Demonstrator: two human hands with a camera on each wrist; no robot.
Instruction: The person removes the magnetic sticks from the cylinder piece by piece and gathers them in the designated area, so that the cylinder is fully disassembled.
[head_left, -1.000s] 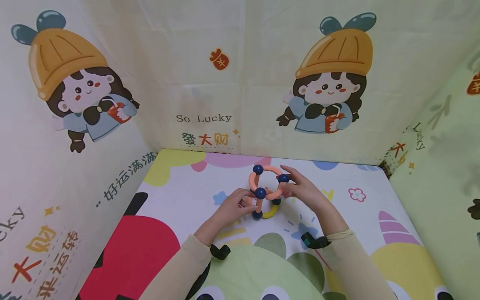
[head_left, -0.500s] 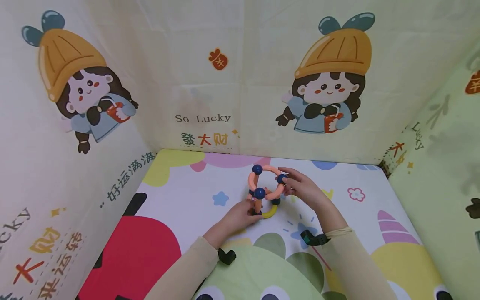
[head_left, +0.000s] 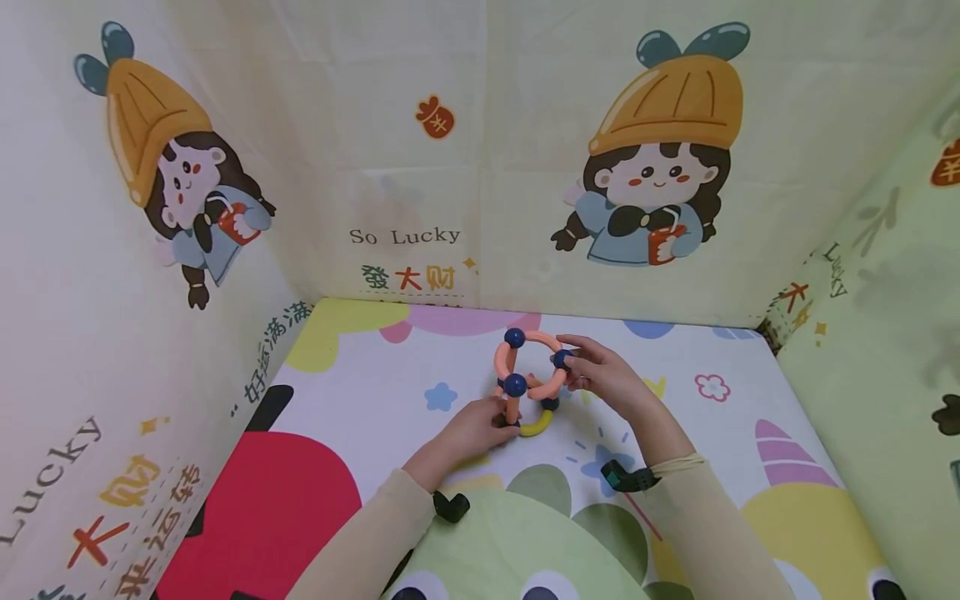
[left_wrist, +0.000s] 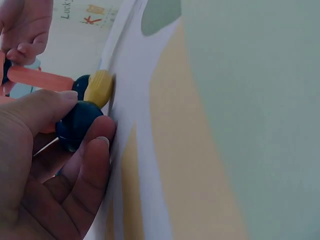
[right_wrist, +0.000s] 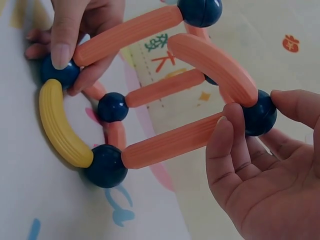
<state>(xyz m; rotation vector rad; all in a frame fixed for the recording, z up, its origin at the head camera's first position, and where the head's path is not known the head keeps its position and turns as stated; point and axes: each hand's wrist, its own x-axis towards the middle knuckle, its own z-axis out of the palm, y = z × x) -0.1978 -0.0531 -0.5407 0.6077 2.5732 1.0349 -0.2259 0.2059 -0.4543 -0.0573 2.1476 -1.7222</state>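
Hands (head_left: 472,431) (head_left: 609,380) pinch blue balls (left_wrist: 80,125) (right_wrist: 261,116) of a frame (right_wrist: 172,142) seemingly touching the table (head_left: 382,371).

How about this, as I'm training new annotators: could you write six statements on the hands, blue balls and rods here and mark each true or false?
1. The left hand pinches a lower blue ball. True.
2. A yellow rod meets that same ball. True.
3. The right hand grips the yellow rod. False: it holds an upper blue ball.
4. The yellow rod is straight. False: it is curved.
5. A curved pink rod meets the upper blue ball. True.
6. The two hands touch each other. False: they are apart.
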